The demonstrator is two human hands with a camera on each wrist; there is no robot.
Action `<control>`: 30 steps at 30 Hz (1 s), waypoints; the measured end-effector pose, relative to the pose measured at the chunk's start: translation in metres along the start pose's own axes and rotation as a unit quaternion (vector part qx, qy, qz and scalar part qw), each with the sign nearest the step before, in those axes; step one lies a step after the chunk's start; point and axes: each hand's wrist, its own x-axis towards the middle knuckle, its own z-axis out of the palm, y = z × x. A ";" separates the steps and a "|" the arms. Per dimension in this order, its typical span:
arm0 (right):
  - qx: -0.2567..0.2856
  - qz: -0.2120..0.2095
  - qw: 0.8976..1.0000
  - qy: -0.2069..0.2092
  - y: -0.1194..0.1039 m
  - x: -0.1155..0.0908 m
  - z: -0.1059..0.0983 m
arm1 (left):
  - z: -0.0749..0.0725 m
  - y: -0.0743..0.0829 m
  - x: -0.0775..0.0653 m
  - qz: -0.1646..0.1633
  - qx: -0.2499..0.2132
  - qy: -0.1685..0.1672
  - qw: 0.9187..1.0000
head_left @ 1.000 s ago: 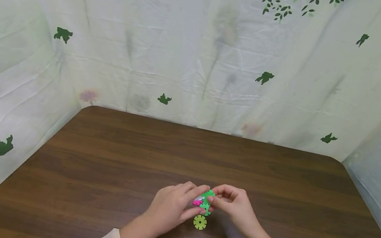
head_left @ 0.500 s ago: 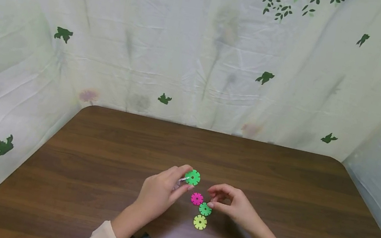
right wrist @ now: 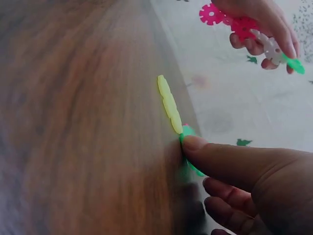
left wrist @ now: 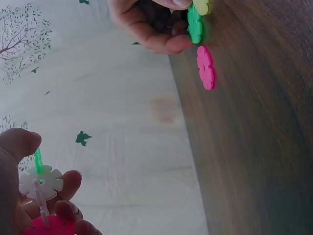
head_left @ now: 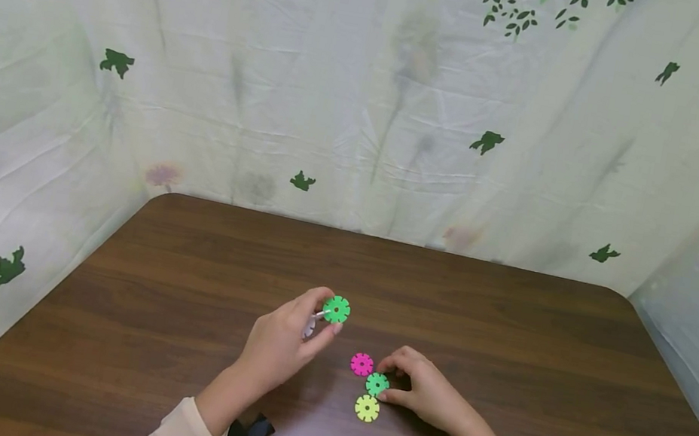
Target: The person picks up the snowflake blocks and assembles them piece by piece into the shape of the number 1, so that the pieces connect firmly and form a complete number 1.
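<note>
My left hand (head_left: 282,341) is raised above the table and holds a chain of notched plastic discs. A green disc (head_left: 337,310) stands at the chain's end by the fingertips, joined to a white disc (right wrist: 270,49). Pink discs (right wrist: 243,28) continue the chain behind it, partly covered by the fingers. On the table, my right hand (head_left: 428,390) pinches a second green disc (head_left: 376,385) at its edge with thumb and forefinger. A loose pink disc (head_left: 362,364) lies to its upper left and a yellow disc (head_left: 367,408) just below it.
The brown wooden table (head_left: 210,272) reaches back to a pale hanging cloth (head_left: 341,95) printed with green leaves and birds. Black wrist-worn devices (head_left: 250,432) sit at both cuffs.
My left hand has drawn back to the left and up with the disc chain, away from the right hand. The right hand has come down onto the green disc on the table.
</note>
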 end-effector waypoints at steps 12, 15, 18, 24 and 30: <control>0.115 0.020 0.992 0.043 -0.019 0.002 -0.013 | 0.003 0.010 -0.003 0.017 -0.019 -0.027 0.999; 0.154 0.010 0.986 0.066 -0.028 0.001 -0.020 | 0.005 0.013 -0.005 0.036 -0.022 -0.035 0.998; 0.169 -0.008 0.981 0.093 -0.036 -0.001 -0.025 | 0.008 0.017 -0.007 0.051 -0.018 -0.048 0.997; 0.159 -0.041 0.977 0.134 -0.048 -0.004 -0.034 | 0.013 0.023 -0.010 0.070 -0.014 -0.084 0.994; 0.137 -0.096 0.975 0.149 -0.051 -0.006 -0.035 | 0.014 0.029 -0.011 0.090 -0.022 -0.098 0.991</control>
